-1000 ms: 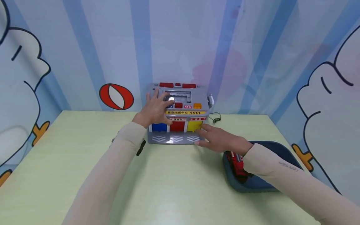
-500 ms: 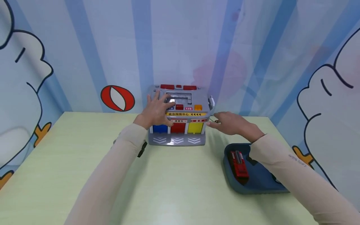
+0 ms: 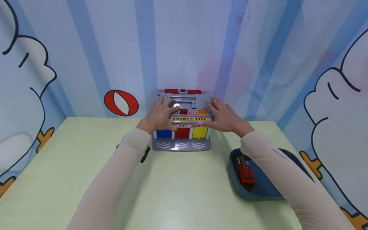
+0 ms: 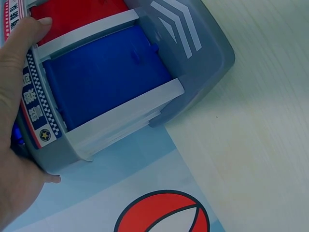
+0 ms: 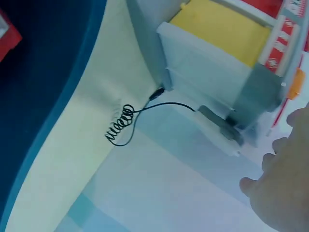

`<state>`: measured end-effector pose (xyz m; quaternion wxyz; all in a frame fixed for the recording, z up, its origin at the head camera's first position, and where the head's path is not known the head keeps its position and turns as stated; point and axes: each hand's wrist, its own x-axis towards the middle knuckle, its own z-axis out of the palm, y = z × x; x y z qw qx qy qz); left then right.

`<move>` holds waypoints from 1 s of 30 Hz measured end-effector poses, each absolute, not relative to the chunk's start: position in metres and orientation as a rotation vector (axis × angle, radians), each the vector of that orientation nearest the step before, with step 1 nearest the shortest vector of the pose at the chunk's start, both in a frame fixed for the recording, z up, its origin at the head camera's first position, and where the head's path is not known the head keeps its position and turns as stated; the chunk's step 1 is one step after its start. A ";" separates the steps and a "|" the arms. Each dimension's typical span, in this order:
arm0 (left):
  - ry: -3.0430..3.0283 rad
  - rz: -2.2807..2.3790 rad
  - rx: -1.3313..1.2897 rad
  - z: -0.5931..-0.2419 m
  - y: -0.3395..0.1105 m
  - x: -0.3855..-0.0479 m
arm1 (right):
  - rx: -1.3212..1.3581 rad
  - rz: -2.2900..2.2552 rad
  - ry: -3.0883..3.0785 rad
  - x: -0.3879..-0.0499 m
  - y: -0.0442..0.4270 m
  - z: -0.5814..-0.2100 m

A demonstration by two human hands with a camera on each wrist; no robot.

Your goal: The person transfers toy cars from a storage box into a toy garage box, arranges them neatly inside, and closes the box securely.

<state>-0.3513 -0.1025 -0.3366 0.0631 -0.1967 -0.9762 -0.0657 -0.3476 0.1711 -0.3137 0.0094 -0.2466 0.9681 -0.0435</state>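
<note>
shifted from beside the coiled cord [image 5: 126, 115], my right hand [image 3: 225, 117] is spread wide at the toy station [image 3: 185, 118], which reaches leftward from it to beneath my left hand [image 3: 158, 115], also splayed.

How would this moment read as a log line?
left grip: touching toy station | right grip: at its right end, contact unclear | red vehicle: in blue bin
</note>
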 end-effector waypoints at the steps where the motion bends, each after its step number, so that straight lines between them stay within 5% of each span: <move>1: -2.948 -0.198 -0.595 -0.337 -0.102 -0.351 | -0.767 -0.136 3.034 -0.350 0.170 -0.317; 30: -2.966 -0.239 -0.606 -0.334 -0.100 -0.352 | -0.678 -0.231 3.156 -0.367 0.156 -0.343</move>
